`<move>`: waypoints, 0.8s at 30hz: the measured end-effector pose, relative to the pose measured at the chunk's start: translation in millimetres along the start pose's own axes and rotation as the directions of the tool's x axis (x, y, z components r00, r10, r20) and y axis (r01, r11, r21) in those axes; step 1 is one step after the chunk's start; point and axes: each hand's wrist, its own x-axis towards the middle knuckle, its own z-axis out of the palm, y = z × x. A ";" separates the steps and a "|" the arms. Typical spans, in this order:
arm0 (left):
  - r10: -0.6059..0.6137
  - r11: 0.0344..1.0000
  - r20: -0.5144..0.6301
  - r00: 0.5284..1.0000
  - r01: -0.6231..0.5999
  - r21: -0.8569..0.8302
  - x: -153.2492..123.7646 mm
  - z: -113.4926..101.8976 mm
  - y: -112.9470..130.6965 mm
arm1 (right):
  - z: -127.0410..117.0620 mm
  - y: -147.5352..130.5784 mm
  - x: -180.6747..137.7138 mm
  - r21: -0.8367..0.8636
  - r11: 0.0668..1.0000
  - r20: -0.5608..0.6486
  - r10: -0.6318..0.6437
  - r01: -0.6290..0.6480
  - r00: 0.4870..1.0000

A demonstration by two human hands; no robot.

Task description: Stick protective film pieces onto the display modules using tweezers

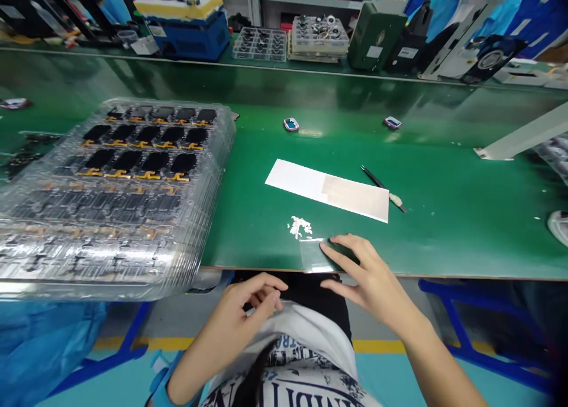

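- Nearest to me, the left hand (248, 312) hangs below the front edge of the bench, over the white printed shirt (306, 348); its fingers curl in toward the thumb; I cannot tell whether anything is pinched between them
- Just beyond it, the right hand (368, 277) lies relaxed and spread, grasping nothing; its fingertips rest flat on the clear film piece (313, 259)
- That clear film piece sits at the very front edge of the green bench (444, 229), and its near side seems to reach slightly past the rim
- Just behind the film, a small heap of white crumbs (300, 226) lies on the bench, close to the film; whether they touch I cannot tell
- To my left, a tall stack of clear trays (115, 188) holds rows of black parts with orange tails; its near corner overhangs the bench edge
- Further in, a white sheet (302, 181) lies slantwise, its right half tan; dark tweezers (377, 182) lie just beside its far right corner
- Beyond those, two small devices (291, 124) stand well apart from each other on the open green surface
- At the far side I see a blue crate (190, 34), flat part trays (260, 43) and a green box (376, 34)
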 end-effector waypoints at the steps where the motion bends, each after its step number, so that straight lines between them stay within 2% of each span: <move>1: -0.001 1.000 -0.018 1.000 0.001 -0.010 1.5 2.4 -1.6 | 0.6 -1.2 -2.9 -0.010 1.000 -0.024 -0.007 0.007 1.000; 7: 0.029 0.999 0.061 0.998 -0.030 0.014 7.8 6.0 4.5 | -8.5 -0.2 1.2 0.103 0.994 -0.076 -0.032 0.039 0.997; 11: 0.055 0.998 0.061 0.997 -0.055 -0.004 6.8 3.9 4.8 | -26.5 17.0 34.7 0.239 0.971 -0.117 0.013 0.016 0.993; 14: 0.051 0.998 0.041 0.998 -0.049 -0.040 3.4 0.7 5.6 | -39.4 31.3 66.0 0.366 0.928 -0.054 0.098 -0.071 0.994; 16: 0.083 0.993 -0.009 0.997 -0.083 -0.086 2.7 -2.8 9.3 | -44.2 36.5 81.9 0.419 0.906 -0.016 0.066 -0.053 0.998; 19: 0.167 0.979 -0.174 0.970 -0.185 -0.090 10.5 -9.3 20.6 | -43.0 37.9 93.7 0.435 0.899 -0.079 -0.012 0.045 0.997; 22: 0.237 0.971 -0.300 0.924 -0.224 0.077 32.8 -15.1 34.7 | -35.4 38.3 97.2 0.425 0.902 -0.082 -0.049 0.080 0.995; 24: 0.310 0.945 -0.309 0.899 -0.256 0.202 53.7 -17.2 41.4 | -30.7 40.3 99.8 0.445 0.891 -0.027 -0.080 0.084 0.996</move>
